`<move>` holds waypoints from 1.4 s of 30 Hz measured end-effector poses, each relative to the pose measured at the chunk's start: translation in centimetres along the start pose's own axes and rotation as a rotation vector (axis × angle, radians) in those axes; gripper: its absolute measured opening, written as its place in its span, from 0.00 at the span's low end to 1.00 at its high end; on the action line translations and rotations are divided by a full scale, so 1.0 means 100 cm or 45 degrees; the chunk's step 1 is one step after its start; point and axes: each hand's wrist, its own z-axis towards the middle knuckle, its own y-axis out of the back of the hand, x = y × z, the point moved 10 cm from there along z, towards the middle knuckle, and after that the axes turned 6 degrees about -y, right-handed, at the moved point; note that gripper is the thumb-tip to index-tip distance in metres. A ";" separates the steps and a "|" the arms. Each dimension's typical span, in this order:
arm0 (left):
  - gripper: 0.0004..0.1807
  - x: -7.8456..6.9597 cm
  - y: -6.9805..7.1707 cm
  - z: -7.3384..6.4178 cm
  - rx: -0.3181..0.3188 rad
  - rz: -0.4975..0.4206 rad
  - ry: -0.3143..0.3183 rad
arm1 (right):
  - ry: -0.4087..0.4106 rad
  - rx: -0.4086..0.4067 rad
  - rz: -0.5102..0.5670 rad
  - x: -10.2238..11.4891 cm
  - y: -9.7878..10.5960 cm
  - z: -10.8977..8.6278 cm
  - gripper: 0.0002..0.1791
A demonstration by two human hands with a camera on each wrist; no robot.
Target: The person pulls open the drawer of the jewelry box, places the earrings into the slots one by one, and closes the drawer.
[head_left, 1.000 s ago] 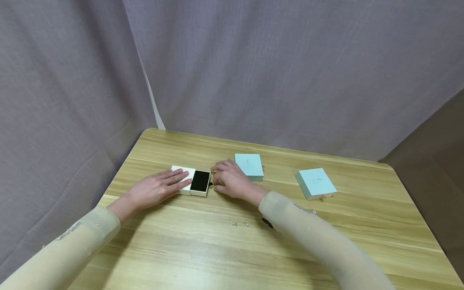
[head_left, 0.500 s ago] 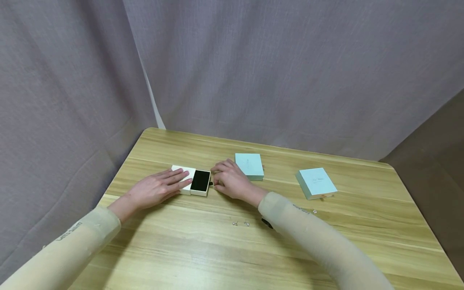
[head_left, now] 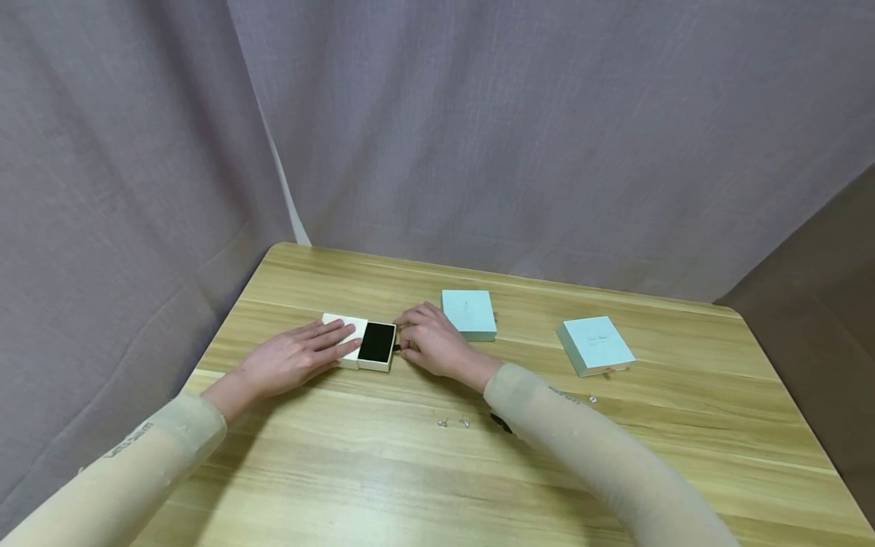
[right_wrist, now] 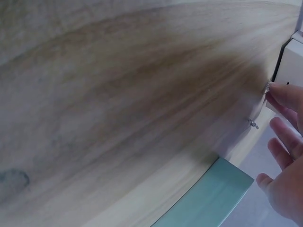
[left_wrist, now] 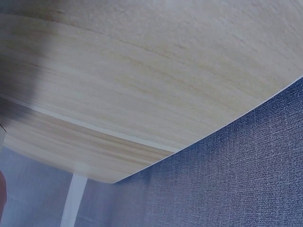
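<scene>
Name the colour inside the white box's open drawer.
Black; the drawer's inside shows best in the head view.

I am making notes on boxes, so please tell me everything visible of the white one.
The white box looks like cardboard: an outer sleeve with a drawer partly slid out rightward, showing a black inside. A small black tab sits at the drawer's end. The box lies flat on the wood-grain table, left hand resting across the sleeve. Whether the right hand touches it is unclear.
</scene>
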 end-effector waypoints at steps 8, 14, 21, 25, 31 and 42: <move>0.24 -0.001 0.002 -0.002 -0.006 -0.011 0.006 | -0.078 0.023 0.081 -0.008 0.005 0.001 0.10; 0.24 -0.001 0.001 -0.003 0.002 -0.011 -0.002 | -0.156 0.042 0.186 -0.016 0.015 0.004 0.07; 0.24 0.000 0.001 -0.003 -0.006 -0.016 0.000 | -0.253 0.093 0.402 -0.020 0.022 0.012 0.04; 0.25 -0.001 0.001 -0.002 0.009 -0.008 -0.009 | -0.304 0.133 0.503 -0.019 0.022 0.018 0.04; 0.32 -0.002 -0.003 -0.002 0.068 0.031 -0.022 | -0.303 0.176 0.527 -0.012 0.019 0.027 0.06; 0.33 -0.002 -0.003 0.000 0.071 0.008 -0.017 | -0.298 0.220 0.447 -0.006 0.008 0.040 0.08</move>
